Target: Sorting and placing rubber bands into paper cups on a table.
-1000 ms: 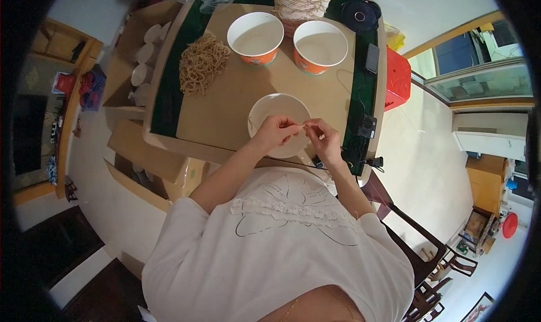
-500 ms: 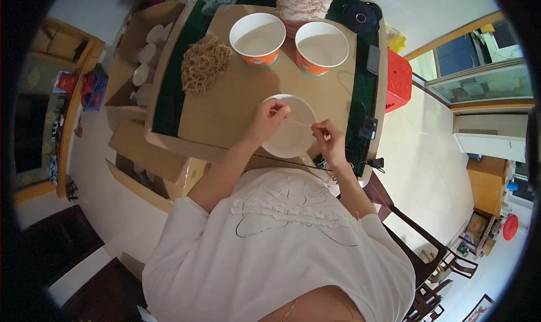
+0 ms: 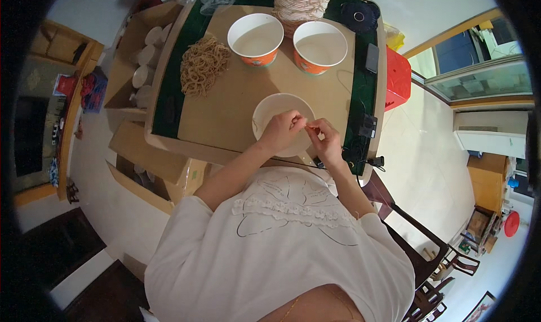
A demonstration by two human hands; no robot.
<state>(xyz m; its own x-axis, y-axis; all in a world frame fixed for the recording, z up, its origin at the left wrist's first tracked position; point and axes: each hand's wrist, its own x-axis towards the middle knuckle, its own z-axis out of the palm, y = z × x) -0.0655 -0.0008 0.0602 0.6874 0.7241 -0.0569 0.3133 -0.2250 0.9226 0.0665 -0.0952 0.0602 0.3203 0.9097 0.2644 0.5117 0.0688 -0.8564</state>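
Note:
A white round paper tub (image 3: 267, 109) stands near the table's front edge, seen from above. Over its right side, my left hand (image 3: 284, 131) and my right hand (image 3: 326, 141) meet with pinched fingertips. Between them they hold a thin pale cord, mostly hidden by the fingers. A fine strand seems to run along the tub's left inner side. Farther back stand two white tubs with orange outsides, the left tub (image 3: 255, 35) and the right tub (image 3: 320, 44). To their left lies a tangled heap of tan cords (image 3: 204, 67).
A tall stack of tubs (image 3: 303, 6) wound with cord rises at the back. A phone (image 3: 372, 58) and a black adapter (image 3: 368, 127) lie along the right edge. Cardboard boxes, one box (image 3: 121, 76) holding white cups, stand left; a red stool (image 3: 398, 79) stands right.
My hands have come together; the cord stretched between them before is now mostly hidden. My left hand moved right and slightly down. The near tub has shifted a little left.

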